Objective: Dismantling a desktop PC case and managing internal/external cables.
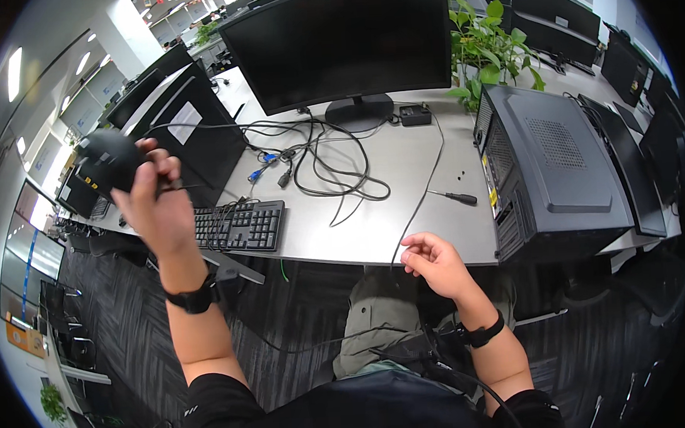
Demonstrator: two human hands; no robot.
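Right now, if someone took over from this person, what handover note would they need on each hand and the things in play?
Left hand: raised above the desk's left end, gripping a black mouse.
Right hand: at the desk's front edge, fingers loosely curled beside a thin black cable that hangs over the edge; whether it grips the cable is unclear.
On the desk: keyboard, tangled cables, screwdriver, computer tower lying on its side, monitor.
Done: mouse lifted. Left: mouse not set down anywhere yet.
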